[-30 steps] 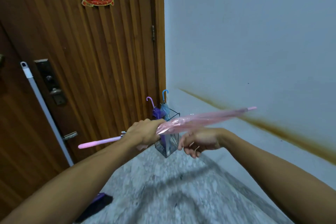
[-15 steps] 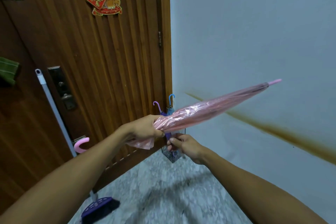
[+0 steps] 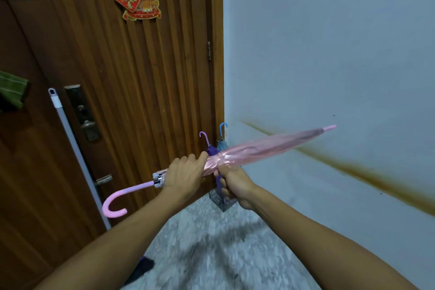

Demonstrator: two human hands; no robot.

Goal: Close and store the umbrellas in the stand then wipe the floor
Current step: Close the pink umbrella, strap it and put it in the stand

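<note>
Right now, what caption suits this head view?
Both hands, left and right, grip a folded pink umbrella before the umbrella stand.

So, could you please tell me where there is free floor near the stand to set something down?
The marble floor between the forearms, bordered by the door and the wall, looks bare. The corner is crowded: the stand holds the purple umbrella and blue umbrella.

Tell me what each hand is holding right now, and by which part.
Both hold the folded pink umbrella. The left hand grips the gathered canopy just above the handle; the right hand pinches the canopy right beside it, from below.
</note>
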